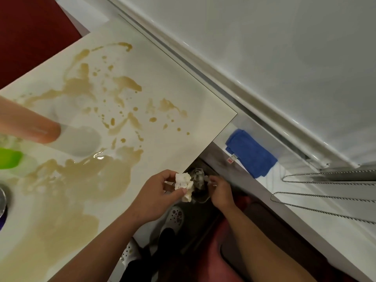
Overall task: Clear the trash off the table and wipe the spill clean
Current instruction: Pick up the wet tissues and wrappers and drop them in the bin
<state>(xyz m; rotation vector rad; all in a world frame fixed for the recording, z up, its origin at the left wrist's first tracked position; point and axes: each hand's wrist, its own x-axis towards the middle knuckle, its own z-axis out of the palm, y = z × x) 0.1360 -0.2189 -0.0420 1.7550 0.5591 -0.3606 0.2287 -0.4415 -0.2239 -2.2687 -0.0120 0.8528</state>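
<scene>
A white table [189, 102] carries a wide brown spill [85, 176], with a big puddle near me and splashes and streaks farther off. Just past the table's near right edge, my left hand [156, 193] pinches a crumpled white paper wad [183, 185] stained brown. Beside it, my right hand [220, 190] pinches a crumpled piece of clear plastic [198, 178]. The paper and the plastic touch each other between my hands, above the floor.
A folded blue cloth [251, 152] lies on the white sill to the right, near hanging bead chains [325, 200]. At the table's left edge are a green object [10, 157], a metal round thing [2, 198] and a blurred peach shape [28, 125]. White perforated shoes [176, 215] are below.
</scene>
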